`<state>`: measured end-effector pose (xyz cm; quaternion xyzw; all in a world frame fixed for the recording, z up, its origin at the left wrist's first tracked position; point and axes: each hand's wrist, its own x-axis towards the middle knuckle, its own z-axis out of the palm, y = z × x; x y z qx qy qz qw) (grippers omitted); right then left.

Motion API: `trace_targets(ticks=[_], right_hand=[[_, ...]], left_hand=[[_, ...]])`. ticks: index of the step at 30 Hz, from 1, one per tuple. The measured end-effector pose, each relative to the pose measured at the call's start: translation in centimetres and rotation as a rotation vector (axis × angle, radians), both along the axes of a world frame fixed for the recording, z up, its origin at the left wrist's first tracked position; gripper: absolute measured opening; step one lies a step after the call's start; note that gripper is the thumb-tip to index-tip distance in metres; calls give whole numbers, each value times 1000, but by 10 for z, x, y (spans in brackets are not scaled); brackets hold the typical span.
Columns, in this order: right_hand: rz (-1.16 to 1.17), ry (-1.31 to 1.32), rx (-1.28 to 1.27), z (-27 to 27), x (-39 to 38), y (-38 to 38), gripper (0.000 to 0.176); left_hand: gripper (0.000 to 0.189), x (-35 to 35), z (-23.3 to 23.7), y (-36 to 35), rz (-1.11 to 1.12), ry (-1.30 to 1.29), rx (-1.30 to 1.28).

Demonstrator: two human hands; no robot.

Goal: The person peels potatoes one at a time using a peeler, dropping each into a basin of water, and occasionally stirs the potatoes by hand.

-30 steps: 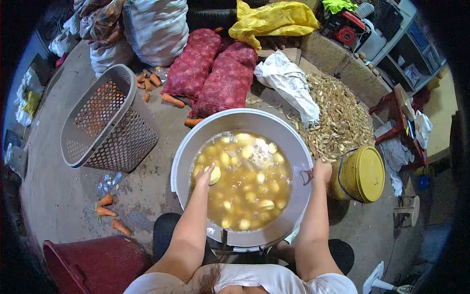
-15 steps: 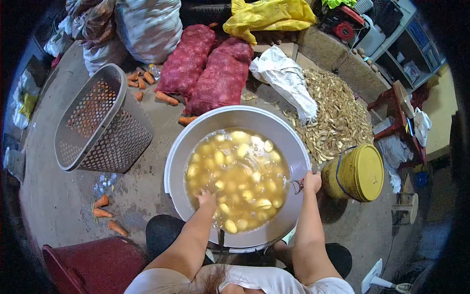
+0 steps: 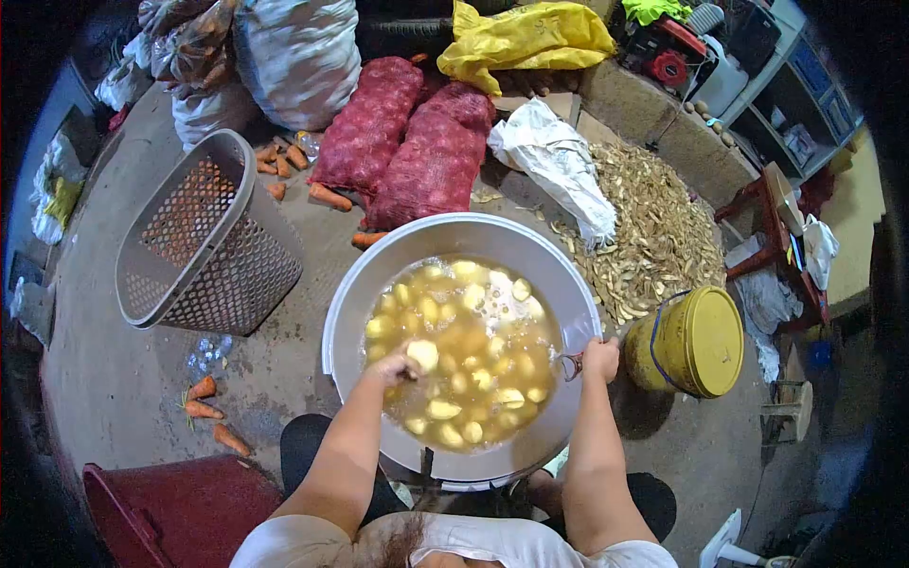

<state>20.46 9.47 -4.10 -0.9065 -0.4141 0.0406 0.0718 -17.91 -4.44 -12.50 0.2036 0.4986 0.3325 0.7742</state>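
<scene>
Loosely curled, the left hand's (image 3: 396, 367) fingers meet the near edge of a pale yellow, rounded peeled potato (image 3: 422, 355) over the cloudy water (image 3: 464, 383), though whether they grip it I cannot tell, while the right hand's (image 3: 600, 360) are closed round a small looped tool (image 3: 572, 365) at the tub's right side. Around them stands a wide, round grey tub (image 3: 352, 312) of more peeled potatoes, with a yellow lidded bucket (image 3: 715, 341) just beyond the right hand.

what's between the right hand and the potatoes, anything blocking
Nothing solid is visible between the right hand and the peeled potatoes. The hand is at the rim of the open tub, holding a small tool; only cloudy water covers some of the potatoes.
</scene>
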Motion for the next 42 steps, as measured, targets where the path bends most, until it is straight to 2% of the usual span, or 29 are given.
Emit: trace_targets(ticks=[1,2,4,5,7,8,13,14,15,18,19,21,23,24,25,26,27,28,29,30,31,32,33,34,35,36,37,40,42], right_hand=[[4,2,6,4,-2,0,37],[1,10,4,9,-4,-1,36],[-1,21,6,7,-3,-3,36],[27,11,29,-2,2,-3,35],[60,2,56,0,-1,-3,34],[63,18,42,8,-5,-7,34],[92,65,-4,19,-11,-12,35],[88,93,-25,19,-9,-12,37],[87,121,-46,21,-8,-11,38],[80,112,-127,38,-15,-17,40],[91,107,-157,34,-13,-14,40],[150,127,-225,19,-3,-10,40],[165,223,-235,52,-24,-19,37],[208,177,-8,9,-2,-11,33],[290,220,14,9,-2,-14,33],[580,-112,-299,-51,42,15,35],[627,-114,-300,-48,30,17,35],[453,25,-156,-25,17,4,38],[269,167,-18,-10,7,-4,40],[292,168,-22,-5,2,-4,40],[259,139,-22,-4,1,-4,41],[223,110,-22,-5,0,-5,43],[239,113,-27,-7,-2,-4,43],[233,105,-21,-9,-2,-2,43],[224,95,-16,-12,1,-2,43],[303,94,-40,-29,16,6,44],[306,93,-43,-34,18,9,44],[316,92,-28,-29,15,5,44],[308,81,64,-9,1,-6,30]], left_hand=[[55,-4,12,4,268,-343,-14],[55,-8,12,6,269,-341,-7],[56,-13,22,9,533,-739,49],[56,-11,26,11,534,-736,54],[49,3,68,21,864,-888,-4],[35,2,66,27,799,-793,96],[34,-16,50,43,872,-580,85],[34,-20,51,44,846,-448,-40],[33,-23,59,44,820,-319,-162],[33,-44,113,15,761,-328,-218],[30,-58,124,5,746,-345,-153],[22,-90,150,-17,821,-67,93],[19,-117,234,-64,845,689,331],[20,-133,270,-93,865,1189,328],[21,-151,299,-126,819,1687,283],[28,-178,319,-166,900,1953,511],[27,-179,363,-201,1067,1814,250],[25,-196,387,-239,1206,1794,157],[21,-209,407,-283,1182,2031,137],[24,-214,430,-316,957,2482,-355],[30,-215,448,-346,921,2422,-681],[32,-230,447,-392,797,2473,-812],[35,-243,439,-431,698,2385,-1027],[35,-232,436,-446,686,2251,-1082],[37,-248,412,-495,509,2075,-1200],[37,-264,382,-543,310,1898,-1222],[33,-229,366,-548,79,2016,-1041],[33,-223,362,-553,131,1979,-1004],[32,-222,353,-563,180,1933,-966]])
